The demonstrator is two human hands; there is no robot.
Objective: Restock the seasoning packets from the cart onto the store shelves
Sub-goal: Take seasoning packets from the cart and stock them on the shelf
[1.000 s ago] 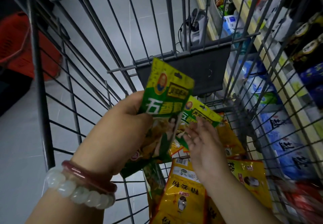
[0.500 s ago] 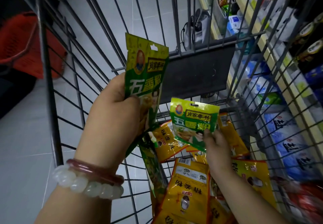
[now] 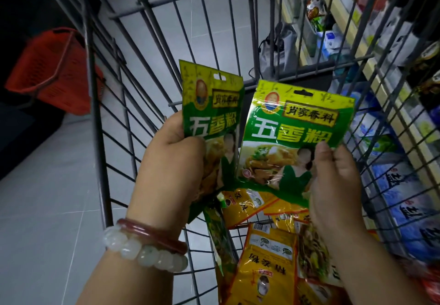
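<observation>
Reading 五香粉, seemingly 肖家香料: packets (image 3: 295, 135)

I see two green-and-yellow packets (image 3: 294, 135) with white lettering, orange-yellow packets (image 3: 269, 264) below in my grey wire cart (image 3: 95, 119), a red basket (image 3: 52, 71), and red and pale white-green bracelets (image 3: 147, 245) on my wrist.
</observation>
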